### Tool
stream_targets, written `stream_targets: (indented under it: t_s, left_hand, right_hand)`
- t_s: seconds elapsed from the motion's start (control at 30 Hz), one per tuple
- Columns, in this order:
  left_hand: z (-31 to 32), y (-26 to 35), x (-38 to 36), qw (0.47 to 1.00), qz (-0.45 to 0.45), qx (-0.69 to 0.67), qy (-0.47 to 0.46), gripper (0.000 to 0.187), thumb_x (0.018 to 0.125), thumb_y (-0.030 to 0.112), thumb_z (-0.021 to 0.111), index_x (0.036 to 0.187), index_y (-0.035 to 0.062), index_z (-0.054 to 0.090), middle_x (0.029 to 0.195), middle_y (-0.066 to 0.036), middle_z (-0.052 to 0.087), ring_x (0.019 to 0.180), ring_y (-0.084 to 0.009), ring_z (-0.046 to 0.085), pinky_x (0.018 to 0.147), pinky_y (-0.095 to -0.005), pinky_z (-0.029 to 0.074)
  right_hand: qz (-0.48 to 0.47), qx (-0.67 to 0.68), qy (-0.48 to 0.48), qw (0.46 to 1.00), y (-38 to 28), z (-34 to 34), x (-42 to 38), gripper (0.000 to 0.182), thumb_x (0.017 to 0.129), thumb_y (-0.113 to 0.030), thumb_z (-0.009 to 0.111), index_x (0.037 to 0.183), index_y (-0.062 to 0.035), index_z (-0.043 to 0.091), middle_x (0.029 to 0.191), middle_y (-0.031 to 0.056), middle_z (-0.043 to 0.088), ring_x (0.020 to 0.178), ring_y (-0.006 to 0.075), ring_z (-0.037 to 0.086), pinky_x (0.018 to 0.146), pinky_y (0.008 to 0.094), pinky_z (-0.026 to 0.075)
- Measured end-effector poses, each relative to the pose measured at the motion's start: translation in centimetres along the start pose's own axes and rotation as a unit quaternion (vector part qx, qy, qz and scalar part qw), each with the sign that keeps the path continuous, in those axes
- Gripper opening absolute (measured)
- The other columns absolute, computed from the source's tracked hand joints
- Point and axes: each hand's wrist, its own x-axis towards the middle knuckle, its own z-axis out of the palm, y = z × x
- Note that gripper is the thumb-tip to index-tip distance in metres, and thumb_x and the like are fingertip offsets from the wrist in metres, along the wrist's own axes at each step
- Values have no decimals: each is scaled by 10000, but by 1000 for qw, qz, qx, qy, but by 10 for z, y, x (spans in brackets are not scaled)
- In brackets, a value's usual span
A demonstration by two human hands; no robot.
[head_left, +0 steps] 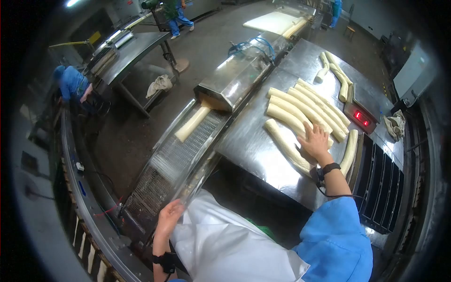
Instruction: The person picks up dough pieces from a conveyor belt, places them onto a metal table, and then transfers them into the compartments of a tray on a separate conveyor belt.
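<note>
The right hand lay flat on the dough logs that were lined up side by side on the steel bench. Its fingers were spread wide and pressed palm-down across two or three of the near logs, gripping nothing; it looked like a steadying or rolling touch rather than a grasp. The logs ran parallel toward 11 o'clock, packed close, probably so they could be handled as a batch. One more log lay apart at 3 o'clock of the hand, just beside a scale with a red display. A few further logs sat well off at 12 o'clock.

The left hand rested at the lower end of the mesh conveyor, at about 7 o'clock of the bench, fingers loosely curled against its rim and touching a white apron; whether it truly gripped the rim I cannot tell. A single dough piece lay on the belt, just out of the steel hood, well clear of that hand.
</note>
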Motion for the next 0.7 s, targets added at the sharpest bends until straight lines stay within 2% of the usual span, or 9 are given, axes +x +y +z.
stream_targets:
  t_s: [0.13, 0.3, 0.33, 0.4, 0.5, 0.57, 0.63, 0.67, 0.7]
  left_hand:
    - [-11, -18, 1, 1000, 11, -17, -19, 412, 876, 134, 657, 1240, -30, 553, 1057, -100, 656, 949, -132, 606, 842, -255, 471]
    - [-27, -14, -1, 999, 34, -15, 10, 397, 917, 130, 601, 1265, -44, 517, 1051, -114, 658, 964, -154, 616, 853, -268, 485]
    - [-31, -13, 0, 999, 37, -14, 8, 398, 917, 130, 603, 1265, -41, 517, 1048, -112, 659, 961, -152, 616, 853, -268, 485]
    - [-44, -25, 10, 999, 49, 12, 19, 392, 913, 133, 612, 1259, -31, 528, 1059, -112, 655, 964, -149, 613, 853, -264, 484]
    - [-57, -19, 18, 997, 48, 31, 46, 382, 908, 134, 620, 1247, -24, 542, 1079, -106, 648, 971, -146, 610, 852, -262, 487]
    - [-62, -33, 37, 994, 74, 9, 75, 351, 901, 145, 610, 1212, -15, 580, 1057, -118, 670, 981, -160, 623, 863, -276, 493]
    - [-67, -33, 59, 985, 128, 44, 105, 391, 867, 148, 629, 1214, -24, 571, 1122, -151, 650, 1029, -202, 622, 893, -299, 484]
    - [-65, -21, 64, 985, 126, 42, 108, 391, 867, 148, 629, 1214, -24, 571, 1122, -151, 650, 1029, -202, 622, 893, -299, 484]
    - [-58, -1, 66, 972, 144, 121, 141, 409, 852, 149, 632, 1217, -22, 567, 1159, -169, 628, 1057, -241, 610, 908, -321, 476]
  right_hand:
    - [-9, 5, -69, 998, -14, -30, -14, 845, 662, -462, 661, 1438, -302, 367, 1148, 225, 515, 1132, 388, 464, 974, 510, 343]
    - [-78, 119, -93, 985, 1, -20, -34, 715, 700, -427, 655, 1371, -253, 478, 1070, 202, 571, 1013, 357, 542, 889, 457, 419]
    - [-91, 145, -84, 982, -1, -23, -46, 685, 734, -437, 649, 1371, -248, 479, 1185, 210, 560, 1104, 359, 526, 944, 465, 405]
    - [-74, 131, -108, 983, -2, -33, -77, 739, 734, -502, 692, 1386, -241, 464, 1460, 249, 325, 1331, 396, 341, 1093, 476, 295]
    - [-68, 211, -103, 970, 21, -11, -127, 1074, 607, -580, 791, 1484, -243, 272, 1553, 212, 36, 1411, 404, 157, 1120, 561, 224]
    - [18, 292, -107, 950, 14, -16, -162, 1119, 605, -511, 818, 1498, -191, 223, 1547, 222, 64, 1411, 400, 161, 1127, 545, 228]
    - [-6, 259, 5, 966, 20, 15, -193, 1043, 651, -394, 807, 1488, -133, 242, 1544, 211, 103, 1412, 387, 172, 1143, 518, 214]
    - [-9, 258, 4, 966, 16, 27, -197, 1043, 651, -394, 807, 1488, -133, 242, 1544, 211, 103, 1412, 387, 172, 1143, 518, 214]
    - [14, 256, 68, 964, 8, 34, -201, 1007, 669, -342, 792, 1485, -116, 246, 1541, 209, 126, 1413, 385, 171, 1148, 509, 205]
